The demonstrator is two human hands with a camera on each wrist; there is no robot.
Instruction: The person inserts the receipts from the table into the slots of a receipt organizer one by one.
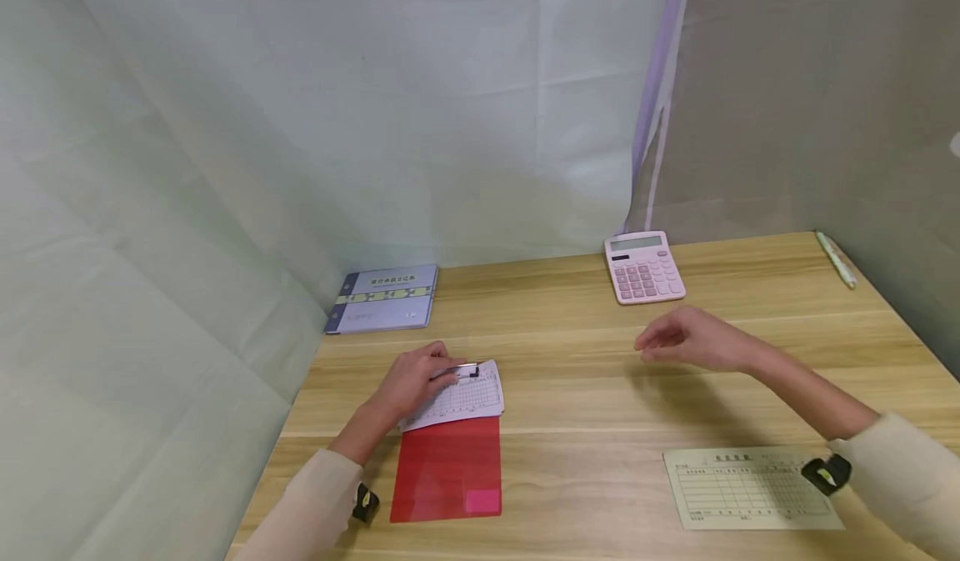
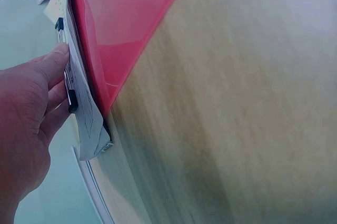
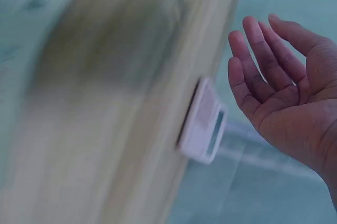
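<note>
Toward the left of the table lies a translucent red clipboard (image 1: 450, 469) with a pink patch at its lower corner. White printed slips (image 1: 471, 398) cover its far end, under a metal clip with black ends (image 2: 72, 100). My left hand (image 1: 414, 382) grips this clip, thumb and fingers at the metal bar in the left wrist view. My right hand (image 1: 693, 340) hovers over the table nearer the calculator (image 1: 645, 269), holding nothing. Its fingers (image 3: 258, 58) are relaxed and slightly bent. A pale green printed form pad (image 1: 738, 494) lies below the right forearm.
A blue-grey account book (image 1: 386, 298) lies at the table's back left. The pink calculator stands near the back edge, and a light green pen (image 1: 836, 259) lies at the far right corner. Pale curtains (image 1: 465, 111) hang behind and to the left.
</note>
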